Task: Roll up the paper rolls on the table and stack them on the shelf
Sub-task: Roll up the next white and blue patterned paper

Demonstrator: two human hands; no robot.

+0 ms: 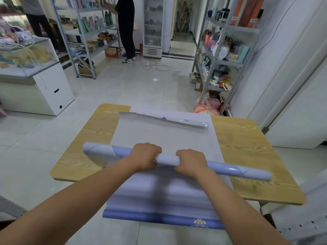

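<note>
Nearest the camera, the loose end of a printed sheet (159, 215), edged with a blue band and a gold ornament, is seen hanging over the near edge of the counter (247, 142); it is judged to overhang because the wooden top is too short for its length. Just beyond, a paper roll (168, 158) is held crosswise above the sheets, slightly askew. It is gripped near its middle by the left hand (146, 156) and the right hand (192, 161), fingers curled over the tube, with a short bare stretch left between them. This close, central grip is judged to keep the winding tight and the long ends balanced, so that the tube is not allowed to spring open. Whether the roll is joined to the sheet beneath cannot be told. Past the roll, a white sheet (159, 137) is spread flat along the counter, its far edge (177, 121) curled back so that a printed face is shown; it is judged to be awaiting rolling. Further off on the right, a metal shelf (221, 61) crowded with goods is set well apart from the counter; it may be meant for the stacking, though that is only a guess. Farthest left, a person in black (126, 27) is seen at another shelf unit (85, 32)
</note>
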